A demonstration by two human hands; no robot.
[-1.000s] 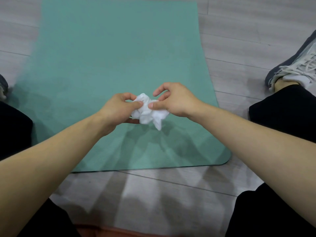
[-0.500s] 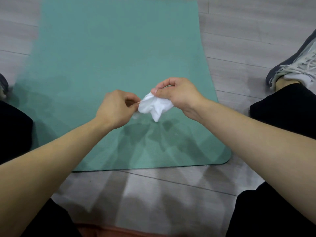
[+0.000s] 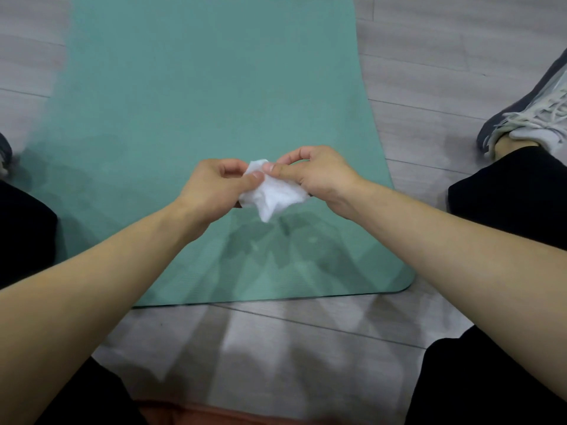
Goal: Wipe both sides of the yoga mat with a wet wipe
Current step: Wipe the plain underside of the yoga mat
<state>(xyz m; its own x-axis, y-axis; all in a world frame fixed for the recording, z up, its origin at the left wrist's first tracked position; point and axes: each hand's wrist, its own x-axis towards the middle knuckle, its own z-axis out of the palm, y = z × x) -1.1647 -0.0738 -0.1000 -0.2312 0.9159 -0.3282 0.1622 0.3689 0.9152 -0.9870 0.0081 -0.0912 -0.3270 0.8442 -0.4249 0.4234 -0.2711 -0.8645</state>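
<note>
**Still readying the wipe, mat not yet touched**

Right now you hold the wet wipe [image 3: 271, 194] bunched between both hands, raised above the near end of the yoga mat [image 3: 208, 87], which lies flat on the floor [image 3: 445, 41] and runs away from you. Your left hand [image 3: 214, 185] pinches its left edge with thumb and curled fingers; your right hand [image 3: 313, 173] pinches the upper right edge the same way. By the look of it, you are spreading or refolding the wipe. Next, likely gather it into one hand, press it down and stroke across the mat.
</note>
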